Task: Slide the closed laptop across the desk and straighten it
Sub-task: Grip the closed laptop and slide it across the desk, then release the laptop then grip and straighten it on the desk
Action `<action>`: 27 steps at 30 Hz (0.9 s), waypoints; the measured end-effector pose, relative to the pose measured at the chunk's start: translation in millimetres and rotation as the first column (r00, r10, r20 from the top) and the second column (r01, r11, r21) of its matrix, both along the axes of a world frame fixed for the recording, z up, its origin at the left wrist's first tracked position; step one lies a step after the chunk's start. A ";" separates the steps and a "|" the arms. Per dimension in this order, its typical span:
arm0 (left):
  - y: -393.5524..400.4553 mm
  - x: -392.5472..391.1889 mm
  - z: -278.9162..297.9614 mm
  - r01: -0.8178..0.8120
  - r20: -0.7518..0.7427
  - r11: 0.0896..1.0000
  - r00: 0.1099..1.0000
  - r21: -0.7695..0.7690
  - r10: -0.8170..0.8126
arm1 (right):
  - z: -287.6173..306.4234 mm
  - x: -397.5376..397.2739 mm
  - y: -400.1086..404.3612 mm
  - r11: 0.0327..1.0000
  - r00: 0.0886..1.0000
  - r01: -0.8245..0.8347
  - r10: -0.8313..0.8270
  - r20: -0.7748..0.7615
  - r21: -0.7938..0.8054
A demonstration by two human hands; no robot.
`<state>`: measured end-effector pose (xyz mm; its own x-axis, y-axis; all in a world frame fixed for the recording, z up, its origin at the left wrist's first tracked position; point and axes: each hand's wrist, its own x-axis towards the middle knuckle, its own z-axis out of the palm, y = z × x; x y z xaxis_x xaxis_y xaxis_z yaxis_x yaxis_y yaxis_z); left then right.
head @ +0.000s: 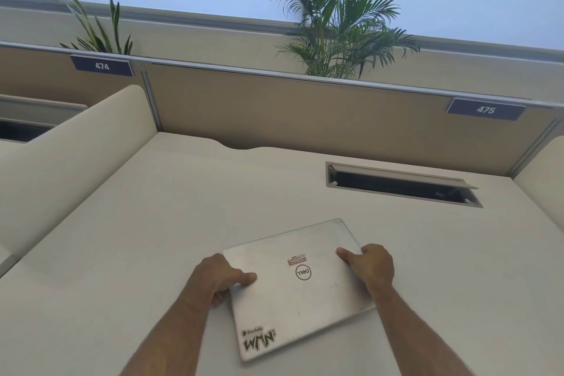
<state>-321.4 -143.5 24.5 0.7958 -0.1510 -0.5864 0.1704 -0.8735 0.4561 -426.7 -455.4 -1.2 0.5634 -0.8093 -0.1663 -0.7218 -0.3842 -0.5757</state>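
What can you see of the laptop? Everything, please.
The laptop is closed, silver, metal-looking, its lid a little smudged. A round Dell logo sits mid-lid, a small red-and-white sticker just above it, and a Devfolio/WMN sticker at the near left corner. It lies flat on the cream desk, skewed to the desk's edges, far end turned rightward. The left hand grips its left edge, thumb on the lid; the right hand grips the right edge the same way.
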 end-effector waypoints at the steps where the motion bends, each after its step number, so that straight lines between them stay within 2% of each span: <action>1: 0.4 -0.2 -0.2 0.012 0.011 1.000 1.000 0.015 -0.012 | -0.9 -0.5 -0.2 1.000 1.000 0.001 -0.001 0.006 -0.001; 3: 1.3 -1.4 -0.9 0.039 0.070 0.996 0.997 0.079 -0.045 | -2.9 -1.5 -1.5 1.000 1.000 -0.001 0.001 0.006 -0.003; 6: 4.0 -2.2 -7.1 0.049 0.286 0.975 0.952 0.219 -0.112 | -5.0 -5.0 -7.3 0.996 0.997 -0.071 0.070 -0.026 -0.045; 10: 15.8 -2.0 -19.8 0.032 0.532 0.987 0.840 0.155 -0.111 | -9.2 -20.7 -28.1 0.974 0.990 -0.123 0.109 -0.085 -0.192; 13: 30.6 -4.6 -28.3 0.070 0.633 0.982 0.755 0.177 -0.168 | -18.8 -42.0 -50.0 0.968 0.993 -0.107 0.092 -0.075 -0.229; 16: 42.4 -9.6 -36.7 0.044 0.658 0.989 0.742 0.142 -0.127 | -35.4 -63.5 -68.5 0.947 0.984 -0.151 0.115 -0.139 -0.284; 20: 45.6 -16.9 -52.8 0.054 0.520 0.979 0.841 0.195 -0.150 | -53.8 -81.1 -75.9 0.933 0.962 -0.208 0.140 -0.236 -0.294; 27: 46.4 -21.6 -55.5 0.076 0.519 0.965 0.831 0.252 -0.202 | -61.9 -86.6 -71.1 0.896 0.930 -0.275 0.156 -0.334 -0.348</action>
